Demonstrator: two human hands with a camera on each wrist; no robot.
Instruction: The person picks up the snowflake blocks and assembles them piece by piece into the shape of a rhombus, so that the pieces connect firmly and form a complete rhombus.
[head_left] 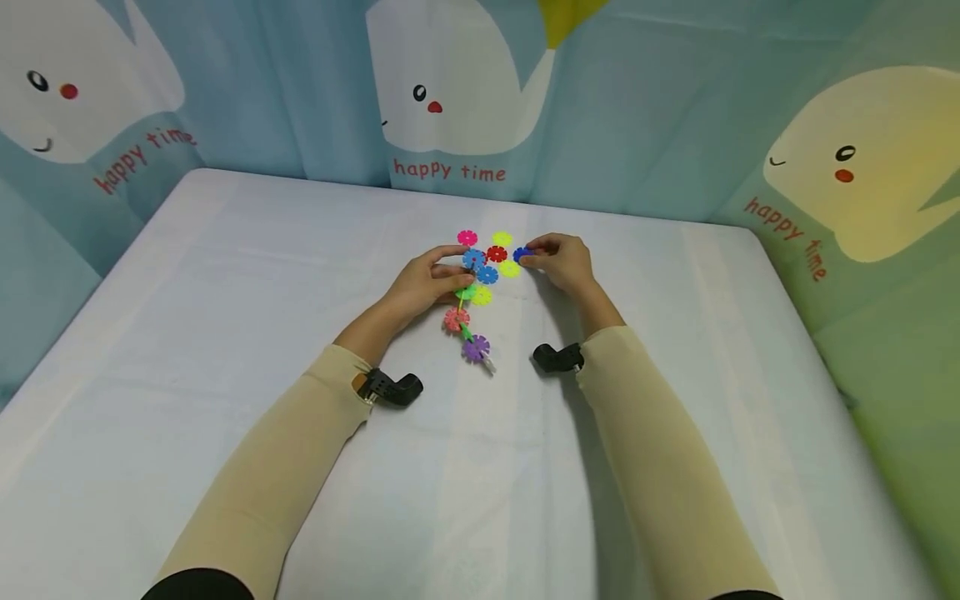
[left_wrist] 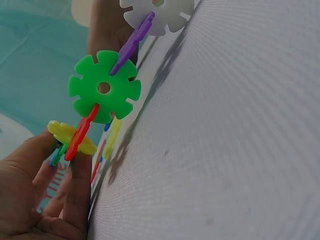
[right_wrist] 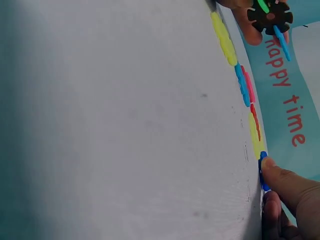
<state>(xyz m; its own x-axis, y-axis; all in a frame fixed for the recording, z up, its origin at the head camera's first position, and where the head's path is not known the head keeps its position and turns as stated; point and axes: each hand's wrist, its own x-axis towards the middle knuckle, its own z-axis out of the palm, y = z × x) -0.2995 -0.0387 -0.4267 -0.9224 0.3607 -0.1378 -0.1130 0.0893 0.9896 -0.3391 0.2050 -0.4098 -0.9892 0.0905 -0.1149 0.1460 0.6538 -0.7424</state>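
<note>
A chain of slotted plastic snowflake discs [head_left: 457,319] hangs from my left hand [head_left: 422,287], whose thumb and fingers pinch it near its upper end. In the left wrist view, white, purple, green [left_wrist: 103,75], red and yellow [left_wrist: 62,134] discs link slot to slot. A black disc [right_wrist: 270,16] and a light blue disc [right_wrist: 282,44] of the chain show in the right wrist view. My right hand [head_left: 567,263] pinches a dark blue disc [head_left: 520,254] between thumb and fingers, low at the tabletop. The fingertips partly cover it.
Between the hands, loose discs lie flat: a pink one [head_left: 467,238], a red one [head_left: 497,255], a blue one [head_left: 487,275] and several yellow ones [head_left: 502,239]. A white cloth covers the table [head_left: 247,275]. Behind it hangs a printed curtain [head_left: 637,125].
</note>
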